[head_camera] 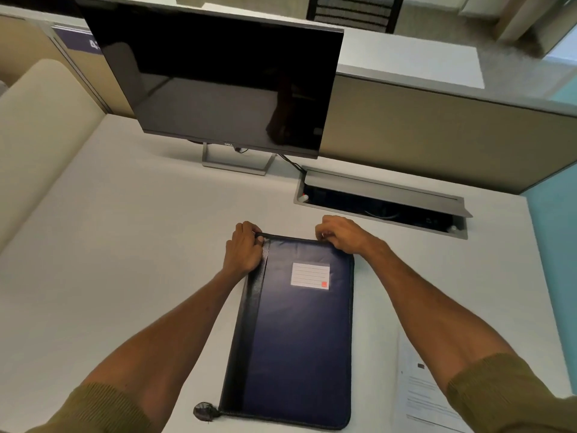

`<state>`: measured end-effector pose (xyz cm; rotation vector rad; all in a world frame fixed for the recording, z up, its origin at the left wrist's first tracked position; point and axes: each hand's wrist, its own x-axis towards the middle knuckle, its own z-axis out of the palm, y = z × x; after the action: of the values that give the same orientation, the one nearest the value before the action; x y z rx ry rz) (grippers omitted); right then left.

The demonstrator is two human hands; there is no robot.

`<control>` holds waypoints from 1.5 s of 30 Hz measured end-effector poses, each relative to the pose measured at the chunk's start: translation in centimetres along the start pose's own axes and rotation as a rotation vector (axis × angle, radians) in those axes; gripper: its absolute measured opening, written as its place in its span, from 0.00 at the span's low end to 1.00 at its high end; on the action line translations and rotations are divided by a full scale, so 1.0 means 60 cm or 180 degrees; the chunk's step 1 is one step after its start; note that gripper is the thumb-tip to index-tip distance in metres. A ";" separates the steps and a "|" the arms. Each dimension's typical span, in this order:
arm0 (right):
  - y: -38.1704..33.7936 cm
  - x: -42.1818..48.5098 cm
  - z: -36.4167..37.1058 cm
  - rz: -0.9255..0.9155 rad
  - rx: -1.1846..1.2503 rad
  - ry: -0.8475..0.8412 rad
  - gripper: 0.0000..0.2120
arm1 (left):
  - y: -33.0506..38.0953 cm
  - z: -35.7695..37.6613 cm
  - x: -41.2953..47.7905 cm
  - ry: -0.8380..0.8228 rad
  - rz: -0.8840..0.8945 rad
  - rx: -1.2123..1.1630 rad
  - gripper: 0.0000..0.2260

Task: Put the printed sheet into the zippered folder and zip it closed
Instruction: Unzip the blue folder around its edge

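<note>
The white printed paper sheet (418,401) lay by my right forearm, beside the long navy fabric zippered folder (296,332) stretching away from me, whose far edge my left hand (245,250) and right hand (342,234) both pinched with curled fingers.

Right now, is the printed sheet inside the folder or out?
Out. The printed sheet lies flat on the desk, just right of the zippered folder.

White desk (125,245), bearing one dark, switched-off monitor (215,85) on a grey stand (237,164). Black cable (292,164) runs from the monitor to a cable hatch (381,210) set in the desk, lid raised. Tan partition (437,135) behind. Beige cushion (40,135) at left. Dark chair (352,12) beyond.
</note>
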<state>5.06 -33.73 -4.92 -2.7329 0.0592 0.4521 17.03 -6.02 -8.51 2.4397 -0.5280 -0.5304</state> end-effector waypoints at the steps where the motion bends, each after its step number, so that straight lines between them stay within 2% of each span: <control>1: 0.008 -0.009 0.000 0.0063 0.0013 0.0022 0.07 | 0.002 -0.001 0.000 0.0008 -0.0016 0.0033 0.06; 9: 0.070 -0.104 0.025 0.0649 0.0364 0.0413 0.03 | 0.008 -0.006 -0.009 0.0183 -0.0084 0.0519 0.09; 13: 0.058 -0.129 0.051 0.0879 0.0594 0.0874 0.03 | 0.046 0.011 -0.018 0.0327 0.0318 0.1056 0.13; 15: 0.049 -0.130 0.057 0.0971 0.0692 0.1018 0.04 | 0.085 0.027 -0.018 0.0134 0.0775 0.1128 0.17; 17: 0.044 -0.131 0.062 0.1044 0.0780 0.1074 0.04 | 0.133 0.051 -0.018 -0.0278 0.1224 0.1100 0.19; 20: 0.039 -0.131 0.067 0.1176 0.0876 0.1116 0.03 | 0.197 0.097 -0.019 -0.0818 0.1534 0.1158 0.19; 23: 0.042 -0.129 0.069 0.1190 0.0999 0.1223 0.03 | 0.229 0.133 -0.015 -0.0930 0.1495 0.1316 0.18; 28: 0.053 -0.133 0.080 0.1243 0.1267 0.1264 0.06 | 0.238 0.151 0.001 -0.1002 0.1360 0.1119 0.13; 33: 0.058 -0.151 0.093 0.1247 0.1533 0.1458 0.04 | 0.232 0.152 0.008 -0.1009 0.1277 0.0976 0.10; 45: -0.002 -0.239 0.129 0.1369 0.1646 0.1303 0.05 | 0.241 0.148 -0.015 -0.0843 0.1066 0.0891 0.10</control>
<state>-10.89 -31.05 -7.11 -2.2414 0.7665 -0.0304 8.47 -20.52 -6.11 2.4735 -1.1665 -0.6760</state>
